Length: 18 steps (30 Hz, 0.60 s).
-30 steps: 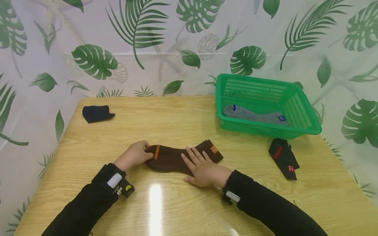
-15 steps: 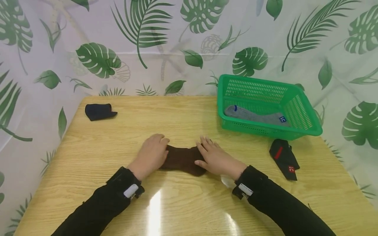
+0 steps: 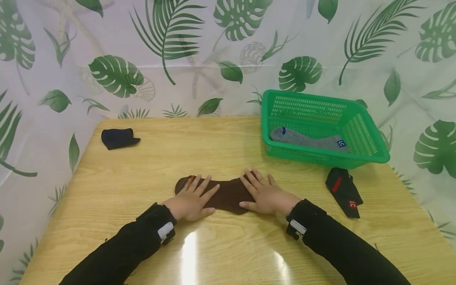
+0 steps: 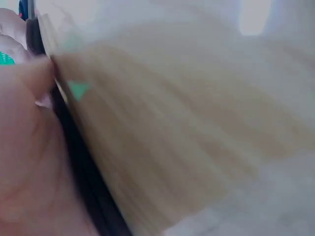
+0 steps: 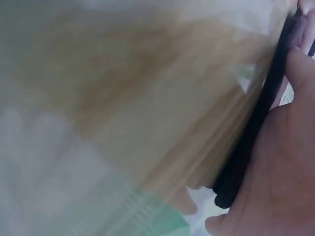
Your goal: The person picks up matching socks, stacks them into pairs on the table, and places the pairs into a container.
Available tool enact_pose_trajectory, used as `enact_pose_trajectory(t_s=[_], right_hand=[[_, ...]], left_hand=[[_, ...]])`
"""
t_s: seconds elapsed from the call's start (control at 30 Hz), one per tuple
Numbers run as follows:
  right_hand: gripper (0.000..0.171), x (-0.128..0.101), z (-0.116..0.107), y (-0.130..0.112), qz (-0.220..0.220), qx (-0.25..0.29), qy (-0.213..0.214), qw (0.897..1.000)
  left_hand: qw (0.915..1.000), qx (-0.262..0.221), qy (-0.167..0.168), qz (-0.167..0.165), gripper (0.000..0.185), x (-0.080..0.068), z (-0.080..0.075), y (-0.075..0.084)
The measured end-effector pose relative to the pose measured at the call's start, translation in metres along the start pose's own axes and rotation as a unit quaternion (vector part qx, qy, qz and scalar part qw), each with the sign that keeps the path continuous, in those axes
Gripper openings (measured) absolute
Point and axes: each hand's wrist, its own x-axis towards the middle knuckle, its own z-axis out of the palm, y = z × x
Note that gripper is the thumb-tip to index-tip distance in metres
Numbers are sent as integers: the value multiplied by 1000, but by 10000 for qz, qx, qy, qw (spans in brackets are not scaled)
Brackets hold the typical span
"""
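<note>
A brown sock (image 3: 228, 194) lies flat across the middle of the wooden table, a sliver of orange stripe showing near its left end. My left hand (image 3: 194, 202) rests on that end with fingers spread. Over the sock's right end lies my right hand (image 3: 267, 194), palm down, fingers straight, hiding what is beneath. From the left wrist the left hand (image 4: 34, 147) appears beside the dark edge of the sock (image 4: 83, 157). The right wrist view similarly has the right hand (image 5: 275, 162) along the sock's edge (image 5: 246, 142). Both wrist views are blurred.
A green basket (image 3: 317, 156) at the back right holds a grey sock (image 3: 310, 138) with blue marks. Just in front of it lies a black sock (image 3: 343, 192) with red marks. A folded navy sock (image 3: 119, 138) is at the table's back left.
The left hand has gone from pinching the sock's left end to lying spread on it. The right hand has shifted right, and the orange label at the right end is out of sight.
</note>
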Motion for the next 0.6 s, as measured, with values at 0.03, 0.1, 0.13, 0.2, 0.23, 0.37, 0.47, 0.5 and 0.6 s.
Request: enact_pose_trajectory(t_s=[0.03, 0.1, 0.13, 0.2, 0.23, 0.37, 0.47, 0.5, 0.6], right_hand=[[87, 0, 1, 3, -78, 64, 22, 9999], [89, 0, 2, 7, -293, 268, 89, 9992], [90, -1, 1, 8, -428, 454, 186, 9979], [88, -3, -2, 11, -587, 972, 450, 9925], [86, -4, -5, 13, -581, 1172, 666, 9892], [65, -12, -16, 22, -166, 1517, 1909, 9697], [40, -15, -21, 29, 459, 1334, 2220, 9648], [34, -16, -21, 30, 604, 1361, 2173, 9647], [27, -13, -20, 32, 816, 1450, 1819, 9691]], left_hand=[[10000, -20, -75, 50, 75, -1, 0, -1], [9995, -119, -245, 131, 79, -2, -2, -3], [9992, -224, -280, 187, 79, -3, -4, -4], [9974, -660, -165, 247, 77, -6, -10, -5], [9957, -903, 48, 220, 76, -9, -14, -6], [9731, -1559, 1678, -236, 58, -24, -26, -13], [9556, -1474, 2339, -1017, 51, -32, -28, -23], [9534, -1424, 2350, -1243, 51, -33, -27, -26], [9533, -1462, 2064, -1652, 52, -32, -21, -37]])
